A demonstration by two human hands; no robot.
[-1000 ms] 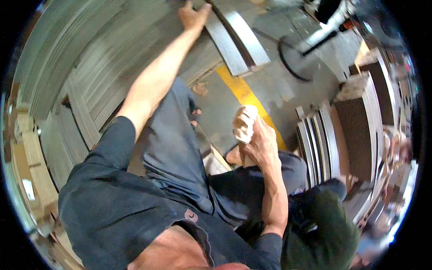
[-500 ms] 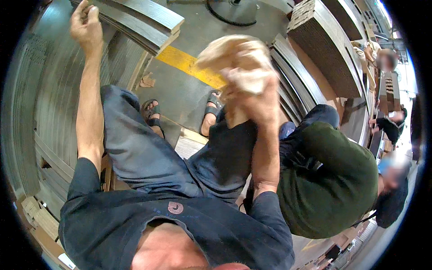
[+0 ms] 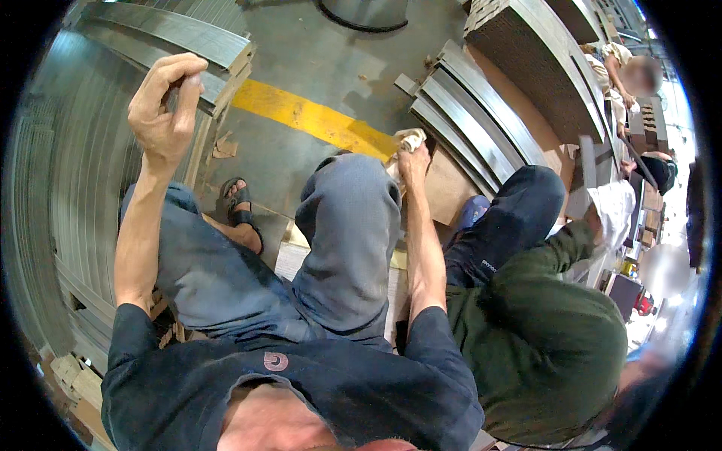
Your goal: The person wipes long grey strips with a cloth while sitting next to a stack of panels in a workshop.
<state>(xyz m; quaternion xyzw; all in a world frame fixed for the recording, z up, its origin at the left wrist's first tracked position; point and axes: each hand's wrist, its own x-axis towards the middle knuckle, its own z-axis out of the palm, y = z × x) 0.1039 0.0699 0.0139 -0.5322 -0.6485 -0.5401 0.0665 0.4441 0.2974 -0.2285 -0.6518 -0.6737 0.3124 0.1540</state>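
Loosely curled, the left hand [image 3: 159, 113] is raised, its thumb reaching toward the bent fingers so that a small gap shows between them; whether it touches the grey planks [image 3: 177, 31] just beyond it, I cannot tell. The right hand [image 3: 415, 164] is closed around a cloth [image 3: 410, 138], which sits in the fist beside the person's knee. That cloth is cream-coloured, crumpled and soft, its folds bunching out above the fingers and a looser part falling along the knee side of the hand. Beyond the left hand, the planks have smooth, faintly shiny faces with a wood-like grain, and their cut ends show a paler tan edge. Near the right hand, on its far side, lie more long planks [image 3: 470, 113], grey and glossy, side by side next to a brown sheet [image 3: 451, 184]. Between the two hands a yellow stripe [image 3: 308, 119] crosses the grey floor, with a torn brown scrap [image 3: 224, 146] below the left hand's side of it. Farther out to the right of the right hand rises a tall brown-edged stack [image 3: 538, 68], and nearer, a co-worker in a dark green top [image 3: 553, 346] bends forward.
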